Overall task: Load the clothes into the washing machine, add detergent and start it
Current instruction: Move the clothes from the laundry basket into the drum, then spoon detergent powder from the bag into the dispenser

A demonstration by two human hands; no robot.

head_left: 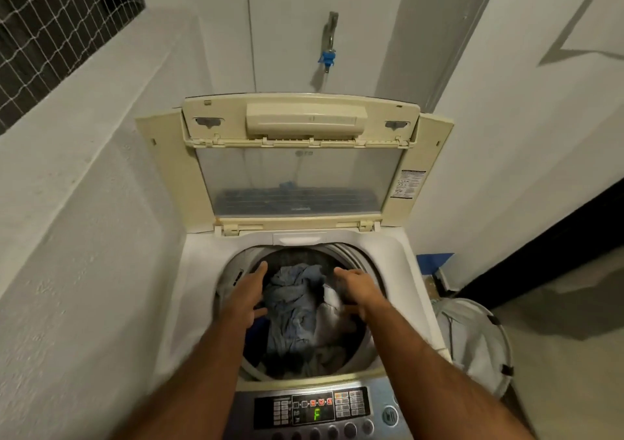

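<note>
Cream plastic fills the middle of the head view: the washing machine (pixel 297 237) stands with its lid (pixel 300 159) folded up and back against the wall, its clear window facing us. Below the lid, in the lower centre of the frame, the round drum (pixel 358 260) gapes open, and the clothes (pixel 292 308) lie heaped inside it, mostly blue-grey fabric with a paler piece to the right of the heap. Both arms reach in from the bottom edge. The left hand (pixel 244 299) hangs over the drum's left side, fingers spread apart, palm turned toward the pile, holding nothing. The right hand (pixel 356 289) is over the drum's right side, fingers loosely parted and curled down toward the pale cloth; whether they touch it I cannot tell, there is some blur. At the bottom of the frame the control panel (pixel 314 409) glows with a green character and small red lights. At the lower right, beside the machine, sits a pale laundry basket (pixel 472 341) on the floor. High in the centre, a tap (pixel 329 43) with a blue fitting is on the wall.
</note>
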